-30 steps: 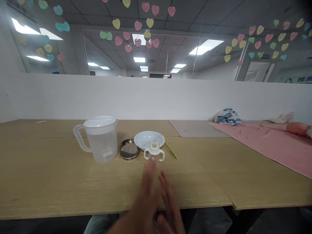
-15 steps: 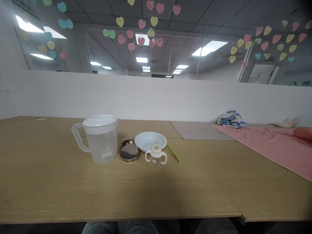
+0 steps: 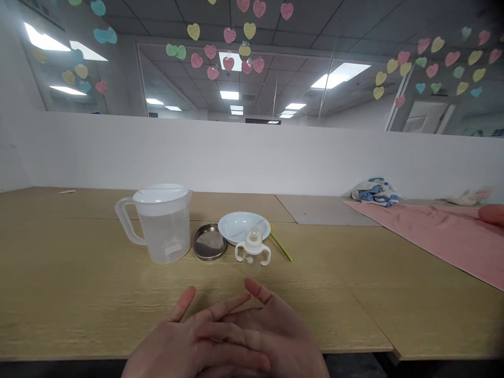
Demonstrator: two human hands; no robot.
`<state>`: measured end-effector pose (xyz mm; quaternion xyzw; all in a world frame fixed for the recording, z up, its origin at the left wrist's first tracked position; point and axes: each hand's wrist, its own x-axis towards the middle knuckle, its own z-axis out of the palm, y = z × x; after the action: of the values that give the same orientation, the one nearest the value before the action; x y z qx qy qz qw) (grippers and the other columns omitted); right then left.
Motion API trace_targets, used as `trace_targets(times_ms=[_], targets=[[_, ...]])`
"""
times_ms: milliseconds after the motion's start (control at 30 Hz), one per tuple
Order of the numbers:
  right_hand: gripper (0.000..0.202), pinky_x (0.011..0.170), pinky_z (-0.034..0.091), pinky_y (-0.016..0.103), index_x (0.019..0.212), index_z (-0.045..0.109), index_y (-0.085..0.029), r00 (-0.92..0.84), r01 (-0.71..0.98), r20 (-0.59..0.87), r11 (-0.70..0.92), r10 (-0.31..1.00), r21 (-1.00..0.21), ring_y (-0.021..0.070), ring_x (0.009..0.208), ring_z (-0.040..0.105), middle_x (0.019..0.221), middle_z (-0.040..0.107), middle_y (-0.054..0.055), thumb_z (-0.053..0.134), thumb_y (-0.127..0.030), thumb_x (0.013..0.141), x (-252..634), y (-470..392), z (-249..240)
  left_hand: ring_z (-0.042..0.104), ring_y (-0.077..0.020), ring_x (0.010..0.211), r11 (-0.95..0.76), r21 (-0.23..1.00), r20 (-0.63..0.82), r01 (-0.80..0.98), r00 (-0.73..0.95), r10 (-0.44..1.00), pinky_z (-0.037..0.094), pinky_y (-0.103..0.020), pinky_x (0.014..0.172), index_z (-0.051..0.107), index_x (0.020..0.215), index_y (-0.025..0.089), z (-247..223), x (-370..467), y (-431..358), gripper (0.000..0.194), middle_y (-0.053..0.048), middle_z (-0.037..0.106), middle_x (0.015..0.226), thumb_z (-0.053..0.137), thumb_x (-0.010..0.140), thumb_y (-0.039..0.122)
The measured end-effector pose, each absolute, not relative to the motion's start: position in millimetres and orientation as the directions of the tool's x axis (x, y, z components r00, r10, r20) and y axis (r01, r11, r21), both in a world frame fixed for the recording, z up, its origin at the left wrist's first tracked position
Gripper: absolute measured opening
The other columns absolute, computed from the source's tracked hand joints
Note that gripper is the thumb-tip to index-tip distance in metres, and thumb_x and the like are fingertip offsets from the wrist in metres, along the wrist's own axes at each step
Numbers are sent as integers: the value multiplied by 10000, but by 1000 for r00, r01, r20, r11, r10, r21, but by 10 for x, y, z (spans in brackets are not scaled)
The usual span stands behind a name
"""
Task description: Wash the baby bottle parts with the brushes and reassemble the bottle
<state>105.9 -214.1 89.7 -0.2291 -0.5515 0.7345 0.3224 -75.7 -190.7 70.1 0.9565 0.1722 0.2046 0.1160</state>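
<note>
My left hand (image 3: 189, 336) and my right hand (image 3: 279, 331) meet over the table's front edge. The left one lies across the right palm, its fingers stretched and its thumb raised. On the right hand the thumb stands apart; the left hand partly hides its fingers. Neither holds an object. Just beyond them stands a two-handled baby bottle (image 3: 253, 249), with a white bowl (image 3: 232, 226) behind it. A round metal lid or shallow dish (image 3: 210, 242) sits left of the bowl, beside a lidded plastic pitcher (image 3: 167, 226). A thin green stick (image 3: 281, 245) lies to the right of the bowl.
The wooden table (image 3: 98, 294) ends near my body. A pink cloth (image 3: 437, 231) covers its right side, with a crumpled blue-and-white cloth (image 3: 376, 192) behind. At the right edge part of another person's hand (image 3: 492, 214) seems to show. A white partition (image 3: 252, 157) stands at the back.
Both my hands have come into view from below and now touch each other, fingers spread. The things on the table have stayed in place; the camera has shifted slightly.
</note>
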Motion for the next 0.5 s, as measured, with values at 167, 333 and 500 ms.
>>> trace_targets(times_ms=[167,333,500], targets=[[617,790,508,367,938,668,-98,-615,-219,208,89,761,-972,157,924,649,823,698,65,109,-359,914,1014,-2051,895,606,-208,1029,-760,592,449,269,672,589,404,-401,1010,620,1095,368,415,-851,-1856,334,49,698,977,546,769,371],[650,662,529,295,974,658,-66,-554,-103,238,218,798,-970,145,889,657,898,688,104,65,-329,927,1024,-2020,969,579,-250,1079,-674,682,430,283,590,684,463,-440,941,582,1150,363,356,-879,-1863,505,14,692,999,613,653,445],[563,695,503,376,1086,610,-125,-449,-58,385,403,806,-913,158,928,640,1000,663,62,128,-357,910,984,-2096,694,501,-294,1174,-623,703,450,343,464,763,471,-561,848,424,1308,323,198,-807,-1972,618,-10,646,1103,475,735,551]])
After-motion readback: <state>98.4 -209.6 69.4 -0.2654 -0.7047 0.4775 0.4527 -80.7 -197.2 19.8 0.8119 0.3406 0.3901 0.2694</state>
